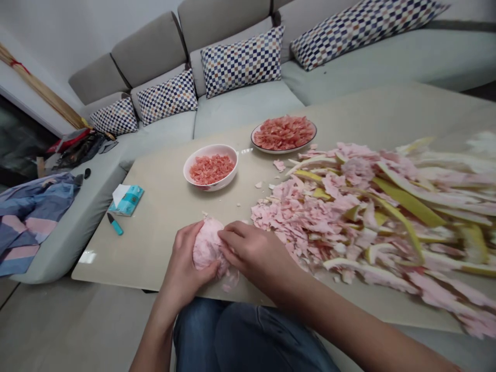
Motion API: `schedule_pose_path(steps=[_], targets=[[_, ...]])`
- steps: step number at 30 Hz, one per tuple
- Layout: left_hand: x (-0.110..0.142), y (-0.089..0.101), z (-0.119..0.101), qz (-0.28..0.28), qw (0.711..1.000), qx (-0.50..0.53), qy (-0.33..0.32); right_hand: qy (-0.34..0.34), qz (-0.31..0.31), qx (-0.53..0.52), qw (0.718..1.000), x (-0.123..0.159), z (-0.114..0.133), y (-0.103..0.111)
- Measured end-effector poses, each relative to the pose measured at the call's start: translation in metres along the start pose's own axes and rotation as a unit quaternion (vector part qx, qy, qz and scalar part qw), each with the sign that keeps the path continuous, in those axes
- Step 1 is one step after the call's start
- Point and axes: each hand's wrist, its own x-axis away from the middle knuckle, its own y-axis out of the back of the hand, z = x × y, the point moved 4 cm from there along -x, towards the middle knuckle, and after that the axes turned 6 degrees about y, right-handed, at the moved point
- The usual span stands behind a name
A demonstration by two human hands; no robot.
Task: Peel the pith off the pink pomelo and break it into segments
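The left hand [185,263] curls around a pale pink ball of fruit [206,243], its fingers and thumb spread along the left side, while the right hand [258,253] presses bunched fingertips against the ball's right side. The ball sits between them over the near edge of the desk [163,206]; whether it touches the surface I cannot tell. Just right of the hands starts a broad heap of pink pith scraps [284,212], mixed farther right with yellow-green rind strips [411,199]. Ahead of the hands stands a white bowl [228,179] of red pulp pieces [212,169]; beyond it and rightward, a dark-rimmed plate [278,151] carries more of them. Well left of the hands lie a blue tissue pack [132,200] and, just nearer, a teal marker [115,225].
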Motion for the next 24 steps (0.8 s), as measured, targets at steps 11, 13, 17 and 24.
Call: schedule_pose_path(steps=[11,13,17,24], targets=[[-0.001,0.002,0.001,0.018,1.0,0.012,-0.008,0.045,0.071,0.037,0.996,-0.022,0.004,0.013],[-0.001,0.002,0.001,0.024,1.0,0.011,-0.01,0.039,0.058,-0.017,0.997,-0.021,-0.005,0.016],[-0.001,0.003,0.002,0.029,0.999,0.016,-0.011,0.073,0.012,-0.057,0.996,-0.013,-0.008,0.018],[-0.002,0.004,0.0,0.037,0.999,0.017,-0.022,0.141,-0.048,0.061,0.987,-0.014,0.001,-0.006]])
